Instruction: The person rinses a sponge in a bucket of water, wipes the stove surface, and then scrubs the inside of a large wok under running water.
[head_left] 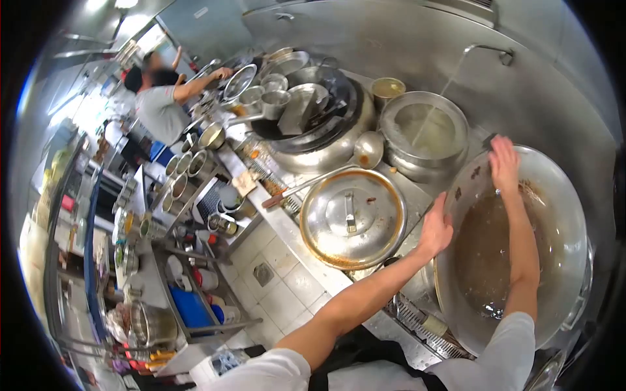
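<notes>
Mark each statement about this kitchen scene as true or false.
1. The left hand rests on the rim of the large round steel wok. True.
2. The wok is dry inside. False: brown liquid lies in it.
3. Water runs from the wall tap into the round steel pot. True.
4. The flat round steel lid covers the wok. False: it lies beside it, on the left.
5. The right hand reaches the wok's far rim. True.

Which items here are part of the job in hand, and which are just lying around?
In use: big wok with brown water; left hand on its left rim; right hand on its far wall.
Lying about: flat lid; ladle; pot under running tap; stacked pans; co-worker far off.
</notes>
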Motion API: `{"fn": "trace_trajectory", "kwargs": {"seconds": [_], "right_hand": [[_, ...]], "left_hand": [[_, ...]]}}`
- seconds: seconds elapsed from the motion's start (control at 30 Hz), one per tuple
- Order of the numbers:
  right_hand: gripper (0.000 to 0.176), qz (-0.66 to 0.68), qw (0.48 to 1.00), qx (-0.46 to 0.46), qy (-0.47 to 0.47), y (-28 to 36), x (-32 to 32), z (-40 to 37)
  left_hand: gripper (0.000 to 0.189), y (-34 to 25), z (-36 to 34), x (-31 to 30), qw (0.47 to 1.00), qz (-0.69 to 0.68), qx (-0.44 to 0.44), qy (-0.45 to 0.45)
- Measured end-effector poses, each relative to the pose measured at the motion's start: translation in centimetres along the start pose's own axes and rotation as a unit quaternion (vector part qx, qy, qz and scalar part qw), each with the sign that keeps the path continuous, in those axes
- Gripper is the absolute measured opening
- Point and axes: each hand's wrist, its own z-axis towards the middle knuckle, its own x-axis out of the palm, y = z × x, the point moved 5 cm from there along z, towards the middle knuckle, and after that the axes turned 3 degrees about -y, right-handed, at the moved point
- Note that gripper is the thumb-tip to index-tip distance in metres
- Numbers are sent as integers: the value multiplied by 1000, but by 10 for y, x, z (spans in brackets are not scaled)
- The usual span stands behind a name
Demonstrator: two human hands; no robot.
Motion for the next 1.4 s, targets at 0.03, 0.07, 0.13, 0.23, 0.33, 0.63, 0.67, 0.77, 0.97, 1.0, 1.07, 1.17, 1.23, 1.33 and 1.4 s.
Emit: {"fn": "trace_trajectory", "kwargs": {"seconds": [0.03,0.07,0.13,0.23,0.33,0.63,0.67,0.77,0.97,1.0,1.07,1.17,1.23,1.33,1.4], "right_hand": [[37,-60,994,73,-45,-21,-2,5],[38,-124,978,148,-83,-41,-6,-1],[36,-101,983,122,-92,-18,0,0],[44,25,997,52,48,40,-22,0],[43,-32,994,102,39,-18,-30,-2],[34,11,992,121,-35,-21,-20,-16],[34,-30,969,235,-74,-47,-22,-10],[34,-120,980,155,23,22,9,-12],[30,60,951,302,18,-51,-26,1],[30,65,952,299,15,-41,-9,1],[32,-108,972,207,25,12,24,-16],[35,145,989,30,25,74,-2,-38],[34,58,991,60,106,8,-2,-17],[34,6,972,230,39,-17,-4,-1],[34,75,965,242,-73,25,-2,-20]], "left_hand": [[62,-2,4,2,1000,-4,-26,14],[62,8,7,3,999,28,26,-17],[65,2,6,7,995,49,80,-34],[63,8,9,9,986,105,127,-18],[57,19,16,17,998,21,53,23],[55,-3,9,11,997,30,67,23],[55,-7,9,12,998,17,55,28],[53,6,12,15,999,-7,42,19],[55,-4,11,15,999,0,39,21],[55,-3,14,12,999,2,42,16],[55,1,12,17,997,-40,52,41],[54,4,4,20,999,-15,46,9],[55,11,1,21,997,-58,42,15],[57,14,6,14,998,-31,55,14],[58,15,8,22,997,-41,53,26]]}}
